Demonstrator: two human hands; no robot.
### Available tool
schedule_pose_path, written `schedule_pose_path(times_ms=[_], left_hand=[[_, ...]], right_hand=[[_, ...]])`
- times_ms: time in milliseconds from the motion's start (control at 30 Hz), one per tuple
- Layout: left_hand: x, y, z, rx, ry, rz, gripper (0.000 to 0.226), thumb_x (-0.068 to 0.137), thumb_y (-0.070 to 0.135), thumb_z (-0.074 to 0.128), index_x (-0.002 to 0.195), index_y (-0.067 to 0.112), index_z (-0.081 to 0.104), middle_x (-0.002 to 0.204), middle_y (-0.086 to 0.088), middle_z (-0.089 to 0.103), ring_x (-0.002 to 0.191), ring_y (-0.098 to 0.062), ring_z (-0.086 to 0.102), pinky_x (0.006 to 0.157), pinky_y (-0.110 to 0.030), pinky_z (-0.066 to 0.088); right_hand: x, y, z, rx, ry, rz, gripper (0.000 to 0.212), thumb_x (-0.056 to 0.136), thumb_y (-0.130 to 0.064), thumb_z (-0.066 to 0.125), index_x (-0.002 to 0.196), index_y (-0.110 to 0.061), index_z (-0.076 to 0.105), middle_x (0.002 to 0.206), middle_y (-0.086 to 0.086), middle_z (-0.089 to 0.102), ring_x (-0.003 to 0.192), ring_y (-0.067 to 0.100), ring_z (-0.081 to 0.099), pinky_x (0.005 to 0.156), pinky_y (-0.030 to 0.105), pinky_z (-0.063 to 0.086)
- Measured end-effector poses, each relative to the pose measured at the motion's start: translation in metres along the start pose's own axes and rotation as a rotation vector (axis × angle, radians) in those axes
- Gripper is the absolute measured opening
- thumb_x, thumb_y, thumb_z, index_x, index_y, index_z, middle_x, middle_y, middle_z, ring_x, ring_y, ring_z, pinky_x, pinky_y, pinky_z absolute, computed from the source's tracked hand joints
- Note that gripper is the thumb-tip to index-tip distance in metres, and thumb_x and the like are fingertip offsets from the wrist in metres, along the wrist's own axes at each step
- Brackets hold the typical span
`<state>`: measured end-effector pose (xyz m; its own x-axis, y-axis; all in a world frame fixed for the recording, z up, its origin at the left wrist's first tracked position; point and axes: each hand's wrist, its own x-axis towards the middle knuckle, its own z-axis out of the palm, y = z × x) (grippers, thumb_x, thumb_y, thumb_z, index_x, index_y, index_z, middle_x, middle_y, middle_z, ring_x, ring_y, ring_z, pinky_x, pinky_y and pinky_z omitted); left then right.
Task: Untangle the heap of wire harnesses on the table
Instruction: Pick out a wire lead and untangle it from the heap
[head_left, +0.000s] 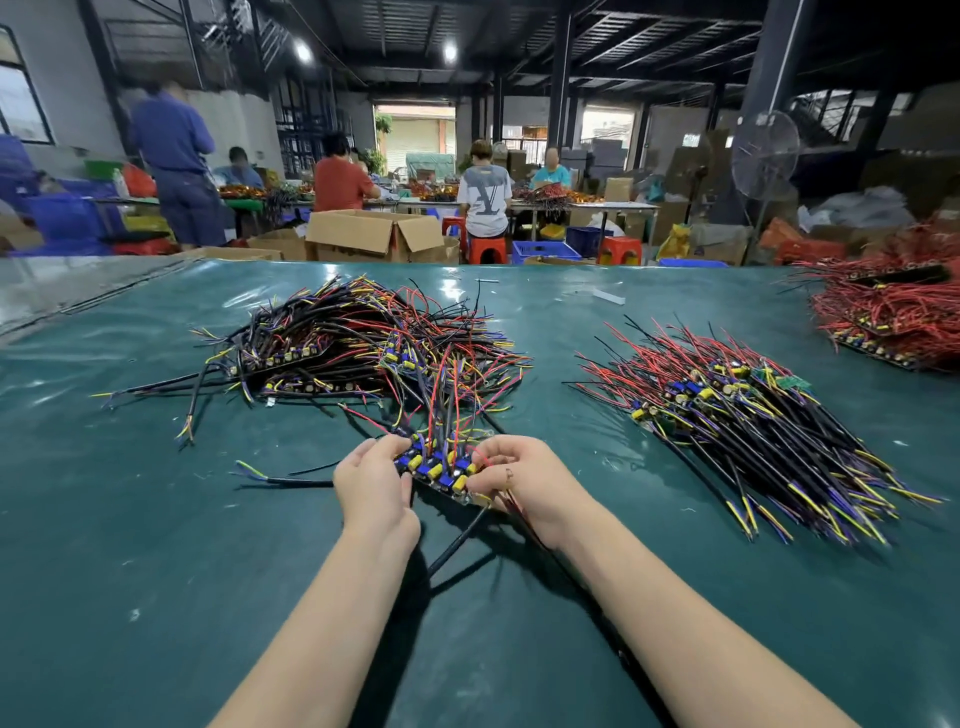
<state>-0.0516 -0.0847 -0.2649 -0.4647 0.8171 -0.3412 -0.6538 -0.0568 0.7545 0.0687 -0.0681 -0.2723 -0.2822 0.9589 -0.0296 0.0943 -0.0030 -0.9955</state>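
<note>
A wide table covered in a green sheet (156, 519) fills the near view. On its left half lies the tangled heap of wire harnesses (358, 338), black, red, yellow and purple wires crossing every way, with rows of small boards buried in it. To the right, well apart from the heap, sits a tidier pile (753, 421) whose wires mostly run the same direction, and at the far right edge is a mostly red bundle (893, 322). Beyond the table stands an open cardboard box (374, 234) with its flaps out; its contents cannot be seen. A blue crate (545, 250) is on the floor near red stools, its contents also hidden. A seated person's grey shirt (485, 195) carries a large overlapping mark that reads like "LV". Near the person, both hands hold one harness strip (441, 470), a row of blue and yellow parts just in front of the heap, its wires rising back into the heap's near edge. The left hand (371, 486) has its fingers curled over the strip's left end. The right hand (524, 480) pinches the right end, fingers bent tight, with red wires passing under its palm.
</note>
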Motion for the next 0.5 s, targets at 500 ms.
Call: schedule_pose_path(times_ms=[500], left_hand=[[0.002,0.022,-0.006,-0.112,-0.278,-0.062,0.032,0.098,0.024,0.040,0.070,0.011,0.051,0.039,0.002,0.053,0.030,-0.010,0.050,0.035,-0.014,0.042]], right_hand=[[-0.003,-0.003,-0.005,0.675,-0.249,0.036,0.030,0.067,-0.003,0.042,0.069,-0.004,0.072,0.072,0.013,0.070,0.071,0.024,0.069,0.067,0.034,0.059]])
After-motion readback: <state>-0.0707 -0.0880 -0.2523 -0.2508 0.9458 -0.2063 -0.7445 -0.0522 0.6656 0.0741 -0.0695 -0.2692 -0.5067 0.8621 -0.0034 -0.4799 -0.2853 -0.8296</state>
